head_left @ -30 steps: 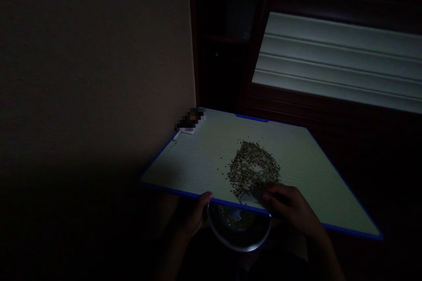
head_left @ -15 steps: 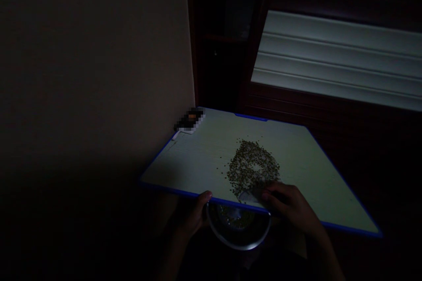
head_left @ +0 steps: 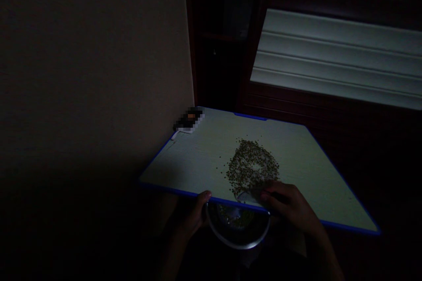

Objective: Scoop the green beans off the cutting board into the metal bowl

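Note:
A pale board (head_left: 316,162) with a blue rim spreads out in front of me. Small dark seeds or grains (head_left: 245,158) lie on it in a loose patch near its front edge. My left hand (head_left: 199,208) grips that edge, thumb on top and the other fingers hidden underneath. My right hand (head_left: 285,199) rests at the near right of the patch with its fingers pressed together; what they hold, if anything, is too dark to make out. A greyish patch shows beside the fingertips. Below the edge is a round metal bowl (head_left: 252,245) with grains inside, partly covered by the board.
A phone-like device (head_left: 191,120), its screen blurred out, lies at the board's far left corner with a white cable (head_left: 175,135). A wall (head_left: 99,61) rises on the left. Dark wooden furniture with a pale slatted panel (head_left: 336,57) stands behind. The light is very dim.
My right hand has shifted very slightly left beside the grains. My left hand, the board and the bowl look nearly the same.

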{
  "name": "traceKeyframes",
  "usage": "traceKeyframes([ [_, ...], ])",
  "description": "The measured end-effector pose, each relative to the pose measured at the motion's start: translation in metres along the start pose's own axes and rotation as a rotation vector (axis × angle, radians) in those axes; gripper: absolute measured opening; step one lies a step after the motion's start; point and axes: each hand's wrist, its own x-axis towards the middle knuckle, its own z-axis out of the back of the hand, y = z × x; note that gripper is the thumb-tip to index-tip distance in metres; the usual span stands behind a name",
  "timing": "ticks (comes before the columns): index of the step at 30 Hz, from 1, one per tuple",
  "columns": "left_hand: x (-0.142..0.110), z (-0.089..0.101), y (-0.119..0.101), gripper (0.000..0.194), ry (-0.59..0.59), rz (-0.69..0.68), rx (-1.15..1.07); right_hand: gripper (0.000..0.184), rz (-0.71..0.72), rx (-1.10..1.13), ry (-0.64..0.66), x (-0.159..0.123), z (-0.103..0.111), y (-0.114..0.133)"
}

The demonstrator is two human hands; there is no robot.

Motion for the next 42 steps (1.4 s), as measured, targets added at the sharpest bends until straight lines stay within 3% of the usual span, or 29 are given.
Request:
traceKeyframes([
  [4, -0.0003, -0.0019, -0.0007, 0.060, -0.015, -0.051, -0.019, 0.021, 0.008, 0.011, 0.023, 0.0000, 0.0010, 0.0025],
  [10, 0.0010, 0.0015, 0.0005, 0.064, -0.041, 0.019, -0.012, 0.022, -0.014, 0.011, 0.006, -0.0009, -0.0006, -0.0010],
  [20, -0.0002, 0.0014, -0.0001, 0.058, -0.013, 0.043, 0.024, 0.023, -0.029, 0.036, 0.010, -0.0013, 0.0007, -0.0001],
  [25, -0.0004, -0.0009, -0.0006, 0.060, -0.021, -0.105, 0.011, 0.024, -0.044, 0.008, -0.032, -0.0019, 0.0015, -0.0020],
  [30, 0.0015, 0.0011, 0.0004, 0.059, 0.016, -0.053, 0.017, 0.021, -0.034, 0.021, -0.028, -0.0020, 0.0013, -0.0030],
  [38, 0.0053, 0.0076, 0.0047, 0.055, -0.011, -0.097, 0.006, 0.019, -0.018, 0.025, 0.013, -0.0015, 0.0012, -0.0005],
  [42, 0.0046, 0.0050, 0.0045, 0.055, 0.014, -0.015, -0.011, 0.022, -0.037, 0.038, 0.000, -0.0021, 0.0023, 0.0005],
])
